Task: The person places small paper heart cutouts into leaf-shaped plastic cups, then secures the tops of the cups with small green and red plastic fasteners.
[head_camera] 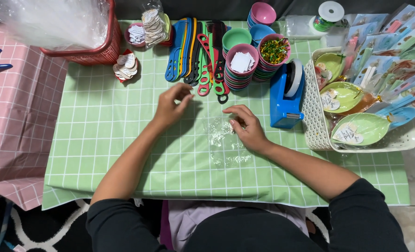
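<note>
Head cam: both hands sit mid-surface (100, 140). Right hand (248, 127) presses fingertips on a clear plastic bag (221, 140); left hand (171, 106) pinches something, can't tell what, near the combs (198, 51) along the far edge.

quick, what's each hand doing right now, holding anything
Left hand: fingers pinched together above the green tablecloth; whether it holds anything cannot be told.
Right hand: fingers curled, touching the clear plastic bag lying flat.
</note>
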